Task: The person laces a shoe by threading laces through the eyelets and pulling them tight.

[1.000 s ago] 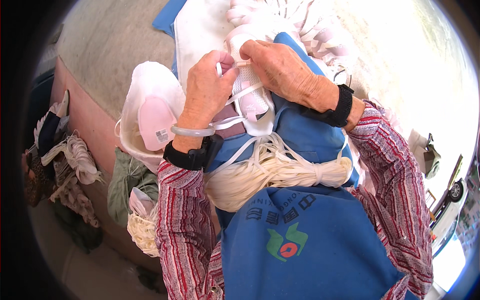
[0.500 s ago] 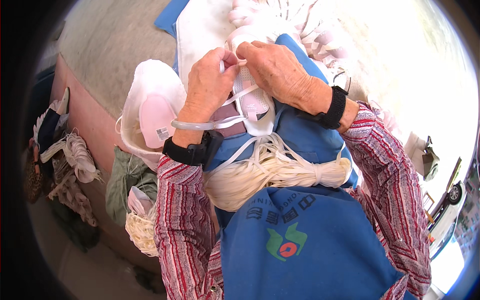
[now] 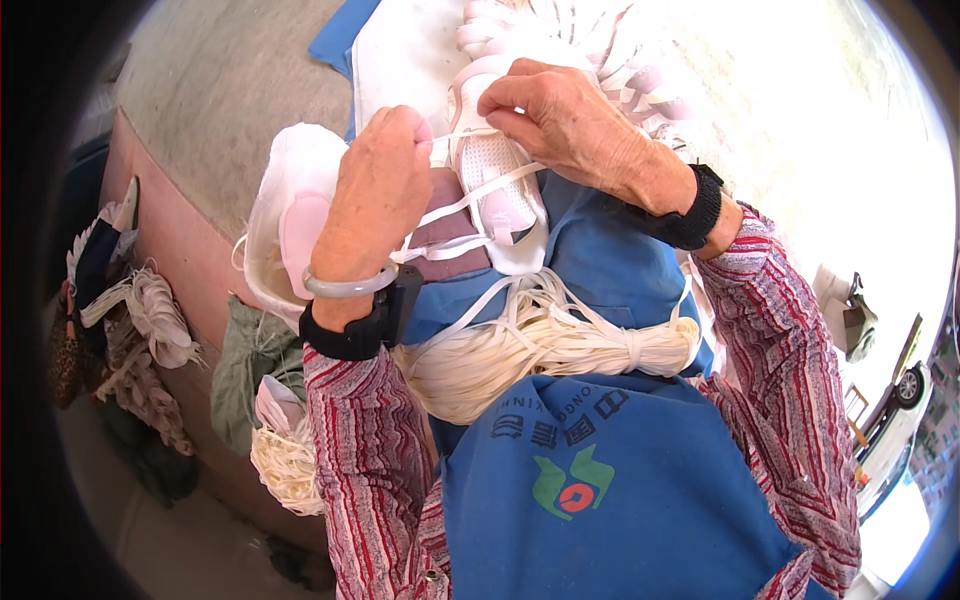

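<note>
Stretching a narrow, flat white lace [image 3: 465, 134] across a white mesh shoe upper with pale pink panels [image 3: 508, 208], at the upper middle of the view, over the lap. Pinching one end of the visible stretch in the left hand [image 3: 383, 178], with fingers curled close together and fingertips mostly turned away behind the knuckles. Pinching the other end in the right hand [image 3: 568, 122], with thumb and forefinger nearly closed. Cannot tell the exact grip beneath the knuckles on either side. Slanting lower over the shoe upper, also a loose white strand [image 3: 500, 182], partly lost behind the left wrist.

Beside the shoe upper, a mauve fabric panel [image 3: 450, 218], partly covered. Nearer the body, a thick bundle of cream-coloured flat laces [image 3: 560, 345], tied at its right and overlapped below by a blue cloth apron [image 3: 610, 480]. To the left, a white, open-topped, rounded bag-like holder [image 3: 262, 235] with a flat pink piece [image 3: 300, 225] inside, half hidden by the left forearm. Beyond the right hand, a heap of white and pale pink strap-like pieces [image 3: 650, 90], washed out by glare. At the right rim, a white car [image 3: 895, 430], bent and cut off.
</note>
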`<state>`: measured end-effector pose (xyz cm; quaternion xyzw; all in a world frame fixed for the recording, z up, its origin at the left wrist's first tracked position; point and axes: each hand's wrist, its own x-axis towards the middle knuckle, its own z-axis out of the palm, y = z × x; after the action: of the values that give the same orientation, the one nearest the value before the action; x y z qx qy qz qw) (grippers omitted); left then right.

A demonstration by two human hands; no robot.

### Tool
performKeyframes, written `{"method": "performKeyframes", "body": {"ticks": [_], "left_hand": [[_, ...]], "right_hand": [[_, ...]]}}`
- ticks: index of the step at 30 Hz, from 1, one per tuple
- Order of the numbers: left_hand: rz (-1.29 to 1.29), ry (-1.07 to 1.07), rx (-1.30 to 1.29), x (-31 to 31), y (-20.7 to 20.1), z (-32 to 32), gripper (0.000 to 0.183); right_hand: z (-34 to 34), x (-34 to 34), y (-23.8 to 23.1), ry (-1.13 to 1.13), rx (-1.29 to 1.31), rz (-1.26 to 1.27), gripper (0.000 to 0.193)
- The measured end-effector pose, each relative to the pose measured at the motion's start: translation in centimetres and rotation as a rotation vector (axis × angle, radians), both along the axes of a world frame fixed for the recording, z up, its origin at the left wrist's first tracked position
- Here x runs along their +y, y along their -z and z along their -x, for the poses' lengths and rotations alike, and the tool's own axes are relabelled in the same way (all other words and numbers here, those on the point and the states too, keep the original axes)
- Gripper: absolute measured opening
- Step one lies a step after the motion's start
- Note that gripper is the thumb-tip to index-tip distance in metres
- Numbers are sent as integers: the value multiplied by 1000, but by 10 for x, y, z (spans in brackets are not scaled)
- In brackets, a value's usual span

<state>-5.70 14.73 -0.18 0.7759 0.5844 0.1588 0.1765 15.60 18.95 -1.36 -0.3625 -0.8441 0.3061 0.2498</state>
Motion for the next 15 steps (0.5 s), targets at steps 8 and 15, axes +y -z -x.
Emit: {"method": "performKeyframes", "body": {"ticks": [8, 15], "left_hand": [[339, -344, -351, -16, -22, -13, 15], [292, -445, -1048, -28, -28, -13, 35]], "right_hand": [[30, 0, 8, -167, 47, 37, 14], [23, -56, -70, -330, 290, 608, 20]]}}
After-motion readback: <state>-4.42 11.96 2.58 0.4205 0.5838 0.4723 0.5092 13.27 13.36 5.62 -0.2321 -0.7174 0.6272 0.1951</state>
